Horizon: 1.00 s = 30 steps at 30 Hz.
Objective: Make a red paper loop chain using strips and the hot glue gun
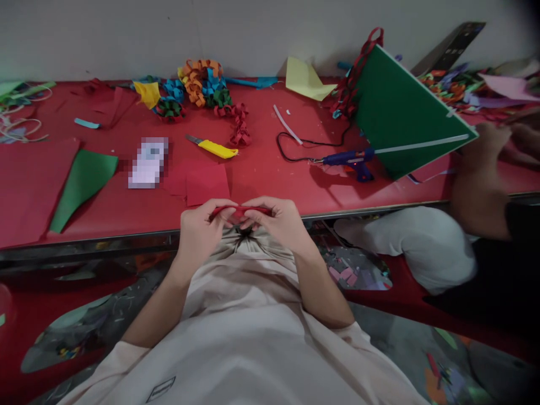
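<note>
Both hands meet in front of my body at the table's near edge, pinching a folded piece of red paper (241, 210) between them. My left hand (201, 224) closes on its left end with thumb and fingers. At the other end, my right hand (280, 220) grips it the same way. Just beyond my hands lie red paper squares (206, 184). Farther back rests a yellow utility knife (217, 148) with its blade out, pointing left. To the right sits a blue glue gun (348, 160) with a small red light and a black cord.
Paper chains (202, 81) lie along the wall. A green board (405, 112) leans at the right, beside another person's arm (481, 180) and knee. On the left are a blurred-out phone (148, 163), green paper (86, 180) and a large red sheet (34, 185). Paper scraps litter the floor.
</note>
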Each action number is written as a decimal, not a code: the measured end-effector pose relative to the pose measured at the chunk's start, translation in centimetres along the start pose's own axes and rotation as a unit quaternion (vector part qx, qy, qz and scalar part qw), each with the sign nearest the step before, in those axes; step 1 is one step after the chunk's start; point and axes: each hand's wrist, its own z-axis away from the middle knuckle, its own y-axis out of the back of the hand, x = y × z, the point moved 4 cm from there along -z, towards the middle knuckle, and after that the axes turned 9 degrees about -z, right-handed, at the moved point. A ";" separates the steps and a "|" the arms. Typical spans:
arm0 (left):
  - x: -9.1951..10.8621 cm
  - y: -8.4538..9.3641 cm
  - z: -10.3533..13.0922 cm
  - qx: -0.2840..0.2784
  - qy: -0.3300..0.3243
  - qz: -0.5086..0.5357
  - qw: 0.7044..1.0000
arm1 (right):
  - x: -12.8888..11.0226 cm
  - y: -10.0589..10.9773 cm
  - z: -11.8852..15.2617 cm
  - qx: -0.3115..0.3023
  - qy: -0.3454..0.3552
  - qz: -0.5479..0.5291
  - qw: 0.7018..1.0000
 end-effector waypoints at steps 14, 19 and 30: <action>0.9 0.0 -0.8 -0.107 0.039 0.131 0.985 | -0.8 0.8 0.5 0.007 0.013 -0.030 0.999; 0.8 -0.1 -0.7 -0.122 0.049 0.172 0.976 | -2.1 0.9 0.9 -0.044 0.052 0.008 0.998; 0.1 -0.4 -0.4 -0.070 0.077 0.069 0.992 | -1.2 0.9 0.6 0.049 0.098 0.148 0.983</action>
